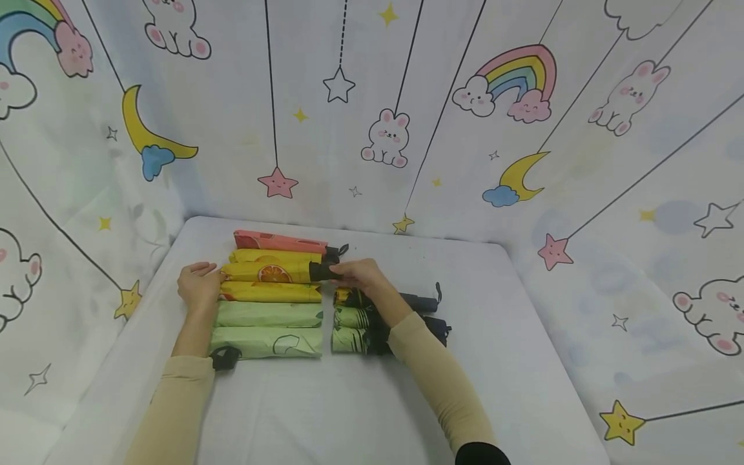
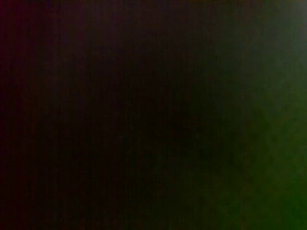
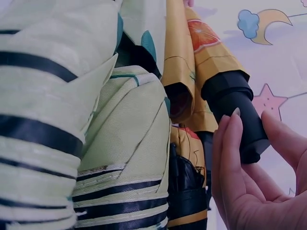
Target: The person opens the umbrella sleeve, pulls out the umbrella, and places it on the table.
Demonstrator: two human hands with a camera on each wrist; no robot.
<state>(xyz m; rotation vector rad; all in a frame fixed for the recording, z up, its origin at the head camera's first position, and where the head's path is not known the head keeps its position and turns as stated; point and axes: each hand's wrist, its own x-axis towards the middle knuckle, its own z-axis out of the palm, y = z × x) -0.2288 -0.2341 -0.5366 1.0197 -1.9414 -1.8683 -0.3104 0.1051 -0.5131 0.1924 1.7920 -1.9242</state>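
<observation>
A folded umbrella in a yellow sleeve printed with an orange slice lies across the row, its black handle sticking out at the right end. My right hand pinches that handle between thumb and fingers. At the sleeve's left end, my left hand holds the tip. Just behind is another yellow-sleeved umbrella, and in front a yellow sleeve. Under my right forearm, a yellow umbrella with a dark handle is partly hidden. The left wrist view is almost black.
Two pale green sleeves lie nearest me, a black strap by the left wrist. Right of them are green folded umbrellas with black stripes and dark handles. A red-sleeved umbrella lies at the back. Patterned cloth walls surround the white table.
</observation>
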